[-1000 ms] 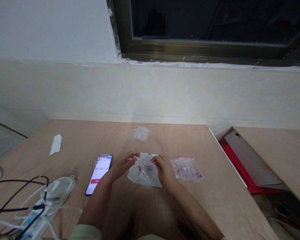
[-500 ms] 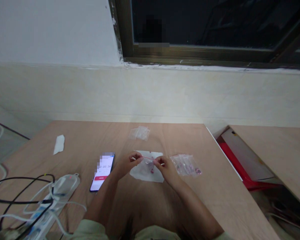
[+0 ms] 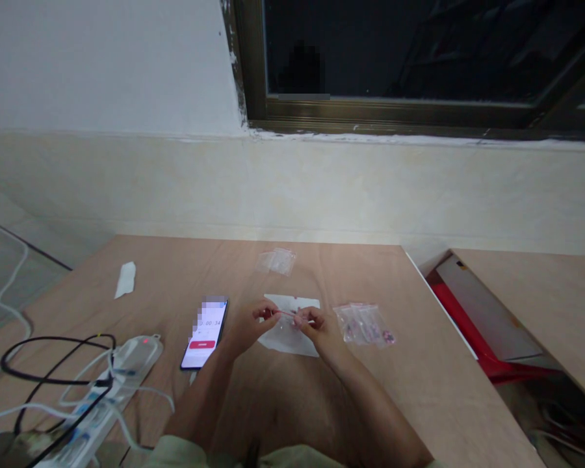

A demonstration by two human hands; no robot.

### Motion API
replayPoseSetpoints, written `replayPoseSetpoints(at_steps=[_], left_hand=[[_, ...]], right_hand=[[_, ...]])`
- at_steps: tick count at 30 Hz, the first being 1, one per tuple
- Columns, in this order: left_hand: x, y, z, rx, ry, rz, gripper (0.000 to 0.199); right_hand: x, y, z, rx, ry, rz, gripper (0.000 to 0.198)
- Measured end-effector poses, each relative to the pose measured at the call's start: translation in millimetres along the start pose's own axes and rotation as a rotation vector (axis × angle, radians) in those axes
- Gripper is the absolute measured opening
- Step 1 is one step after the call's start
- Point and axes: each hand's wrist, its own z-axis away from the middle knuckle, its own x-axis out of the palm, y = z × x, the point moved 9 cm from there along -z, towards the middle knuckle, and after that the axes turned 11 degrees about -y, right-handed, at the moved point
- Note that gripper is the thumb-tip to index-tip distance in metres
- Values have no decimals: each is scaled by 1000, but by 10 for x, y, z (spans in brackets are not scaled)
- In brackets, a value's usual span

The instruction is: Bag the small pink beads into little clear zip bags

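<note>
Crowding the near left of the counter (image 3: pixel 448 403), a white power strip (image 3: pixel 134 357) and looped cables (image 3: pixel 68 381) took up that side, while bare surface ran open at right to the counter's slanting edge. Next came a phone (image 3: pixel 205 333) (its timer lit), just beside the left hand (image 3: pixel 251 325). The left hand and the right hand (image 3: pixel 324 331) each pinched an end of the red strip on a small clear bag (image 3: pixel 286 314), held over a white sheet (image 3: pixel 283 344). A second earlier the left hand had been spread, off the bag; now both grips were narrow and close together. Near the right hand lay filled clear bags (image 3: pixel 364 324), in the same place as before. Farther back, a white scrap (image 3: pixel 125 280) and more clear bags (image 3: pixel 279 261) lay well apart, and behind them the counter's back edge ran along the wall (image 3: pixel 292 185).
</note>
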Motion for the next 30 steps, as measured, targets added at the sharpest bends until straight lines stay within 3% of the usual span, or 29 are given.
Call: replayPoseSetpoints(at_steps=[7,10,13,20,26,30], left_hand=[[275,58,-33,26,-148,35,18],[239,135,-71,45,-110,4,17],[197,125,-101,34,-76,11,16],[234,-203,-119,-18,-87,80,16],[96,-470,-164,-121,-10,221,19],[190,-610,-204,-145,-81,378,21]], right_hand=[[-63,17,61,15,90,114,19],[-42,70,51,39,86,81,20],[2,196,16,78,42,-88,25],[-75,293,-59,43,77,-272,30],[58,334,-190,131,17,-277,32],[66,306,-286,176,42,-248,30]])
